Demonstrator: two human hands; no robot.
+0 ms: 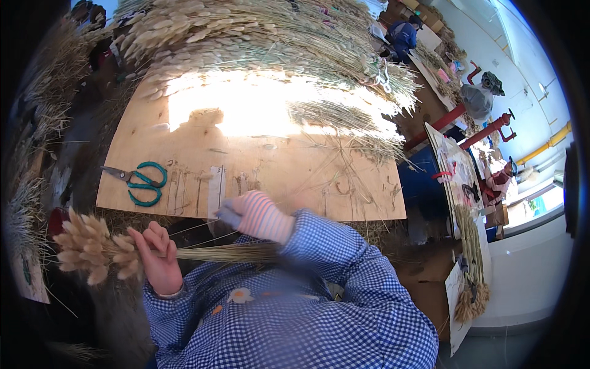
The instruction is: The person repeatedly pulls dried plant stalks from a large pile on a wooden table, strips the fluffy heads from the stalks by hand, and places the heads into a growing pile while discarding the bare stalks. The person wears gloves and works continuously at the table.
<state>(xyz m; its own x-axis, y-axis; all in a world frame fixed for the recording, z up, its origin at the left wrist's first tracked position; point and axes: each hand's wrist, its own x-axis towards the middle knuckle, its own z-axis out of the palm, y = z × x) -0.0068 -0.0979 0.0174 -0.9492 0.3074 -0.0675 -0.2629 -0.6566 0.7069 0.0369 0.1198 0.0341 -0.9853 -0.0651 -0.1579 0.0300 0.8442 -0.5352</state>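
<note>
My bare left hand (159, 258) grips a bunch of dried bunny-tail grass just below its fluffy heads (87, 249). The heads point left, and the long pale stems (221, 253) run right across my front, passing under my right forearm. My right hand (258, 217), in a striped glove with greyish fingertips, is curled and blurred by motion above those stems at the table's near edge. Thin stalks slant from the bunch up to its fingers; whether it grips one cannot be made out. Scissors (147, 184) with teal handles lie on the wooden board (286, 170) to the left.
A large heap of bunny-tail grass (239, 41) covers the far side of the board, with loose stems (355, 124) at right. Sunlight glares across the middle. Rightward stand a side table (454, 170), red pipes (488, 131), a tied bunch (470, 276) and two people (403, 37) farther off.
</note>
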